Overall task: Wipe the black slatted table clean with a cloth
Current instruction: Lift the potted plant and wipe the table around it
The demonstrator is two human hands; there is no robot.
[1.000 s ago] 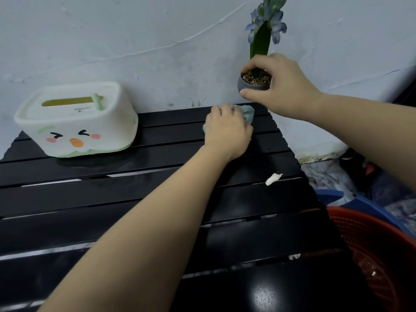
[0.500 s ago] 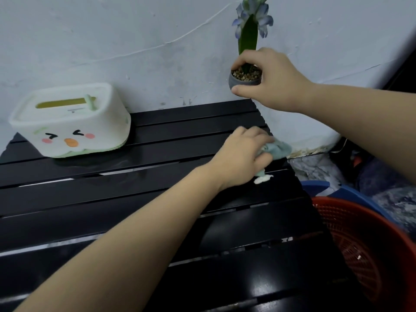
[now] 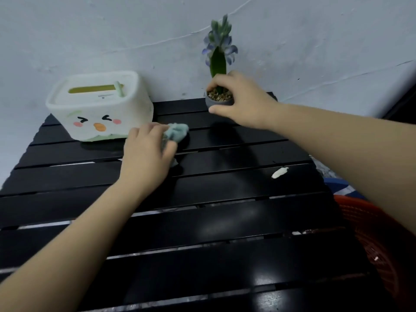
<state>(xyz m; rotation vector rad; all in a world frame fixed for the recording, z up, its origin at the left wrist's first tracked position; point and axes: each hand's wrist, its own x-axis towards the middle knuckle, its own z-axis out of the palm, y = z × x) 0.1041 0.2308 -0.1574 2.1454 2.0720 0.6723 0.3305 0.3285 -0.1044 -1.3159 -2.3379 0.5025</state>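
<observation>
Head view: left hand [image 3: 146, 158] curled on crumpled light-green cloth [image 3: 176, 132], pressing it onto black slatted table [image 3: 225, 221] just right of white duck-face tissue box [image 3: 99, 106]. Right hand [image 3: 243, 102] gripping rim of small grey flower pot [image 3: 219, 100] at table's back edge, pot bottom hidden so contact with table unclear. White scrap [image 3: 279, 172] on slat near right edge; red basket [image 3: 382, 239] beside table at right.

A white tissue box [image 3: 99, 106] with a cartoon face sits at ten o'clock, against the pale wall [image 3: 112, 30]. A small grey pot [image 3: 219, 102] of blue flowers stands at twelve. A white scrap [image 3: 279, 172] lies at three; an orange basket [image 3: 378, 239] at four.
</observation>
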